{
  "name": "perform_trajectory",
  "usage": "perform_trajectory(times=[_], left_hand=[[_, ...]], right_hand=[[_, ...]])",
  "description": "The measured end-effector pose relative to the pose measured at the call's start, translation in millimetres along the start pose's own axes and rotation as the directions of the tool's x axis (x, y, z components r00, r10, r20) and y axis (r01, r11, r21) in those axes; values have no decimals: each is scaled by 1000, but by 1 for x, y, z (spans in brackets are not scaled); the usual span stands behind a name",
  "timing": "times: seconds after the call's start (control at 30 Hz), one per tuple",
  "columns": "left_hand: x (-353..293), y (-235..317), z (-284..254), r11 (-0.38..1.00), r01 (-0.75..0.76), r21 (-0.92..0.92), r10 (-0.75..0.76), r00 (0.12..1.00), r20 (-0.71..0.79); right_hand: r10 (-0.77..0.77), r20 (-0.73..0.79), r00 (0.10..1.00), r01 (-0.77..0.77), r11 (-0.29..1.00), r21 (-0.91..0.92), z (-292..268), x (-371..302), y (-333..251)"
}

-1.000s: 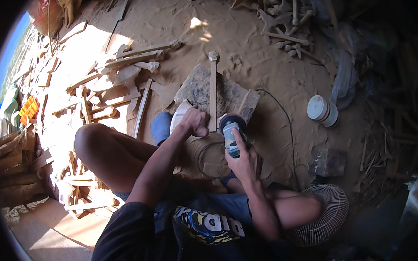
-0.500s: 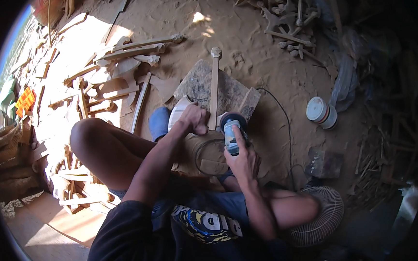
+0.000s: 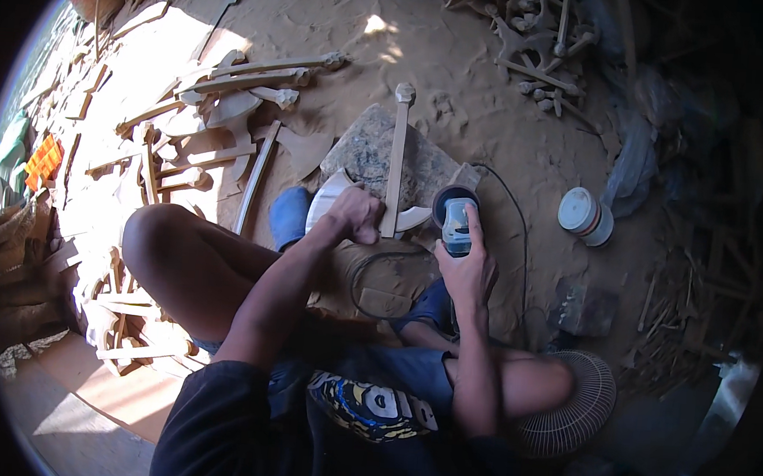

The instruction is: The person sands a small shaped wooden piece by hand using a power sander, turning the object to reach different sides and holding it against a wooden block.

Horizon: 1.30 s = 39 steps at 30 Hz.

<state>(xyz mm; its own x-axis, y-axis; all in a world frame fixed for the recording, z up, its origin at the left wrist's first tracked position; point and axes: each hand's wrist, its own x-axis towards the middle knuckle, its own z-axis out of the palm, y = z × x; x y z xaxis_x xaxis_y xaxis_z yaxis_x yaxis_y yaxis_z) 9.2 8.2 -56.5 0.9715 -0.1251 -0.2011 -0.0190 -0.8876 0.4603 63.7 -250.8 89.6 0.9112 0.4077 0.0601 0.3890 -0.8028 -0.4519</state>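
My left hand (image 3: 356,214) is closed on a pale wooden piece shaped like an anchor. Its straight shaft (image 3: 398,155) points away from me and ends in a faceted knob; a broad curved arm (image 3: 327,193) shows left of my fist, and a narrower one (image 3: 414,219) right of the shaft. The piece rests against a rough stone block (image 3: 357,148). In my right hand (image 3: 469,275) is an angle grinder (image 3: 457,227), index finger stretched along its body. Its round dark disc (image 3: 455,196) is just right of the narrower arm, apart from it.
A black cord (image 3: 523,239) loops over the sandy ground. Blue slippers (image 3: 289,217) are on my feet. Similar wooden pieces (image 3: 233,82) lie heaped at left, more (image 3: 545,55) at far right. A white tub (image 3: 578,209) and a round fan guard (image 3: 578,406) are at right.
My right hand has moved the grinder right and slightly away from me, off the wooden piece, uncovering its right arm. My left hand keeps its grip. The whole view has shifted slightly.
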Motion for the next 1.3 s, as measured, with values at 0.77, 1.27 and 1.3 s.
perform_trajectory(times=[0.77, 1.27, 1.3], left_hand=[[-1, -3, 3, 1000, 5, -22, -5, 1000, -17], [-5, -2, -1, 999, 9, -40, -10, 1000, -26], [-5, -1, -3, 999, 9, -39, -10, 1000, -27]], right_hand=[[-172, 152, 973, 173, 985, 10, -3, -53, -34], [-32, 94, 995, 32, 999, -6, -6, -28, -26], [-32, 94, 995, 33, 999, -6, -8, -21, -23]])
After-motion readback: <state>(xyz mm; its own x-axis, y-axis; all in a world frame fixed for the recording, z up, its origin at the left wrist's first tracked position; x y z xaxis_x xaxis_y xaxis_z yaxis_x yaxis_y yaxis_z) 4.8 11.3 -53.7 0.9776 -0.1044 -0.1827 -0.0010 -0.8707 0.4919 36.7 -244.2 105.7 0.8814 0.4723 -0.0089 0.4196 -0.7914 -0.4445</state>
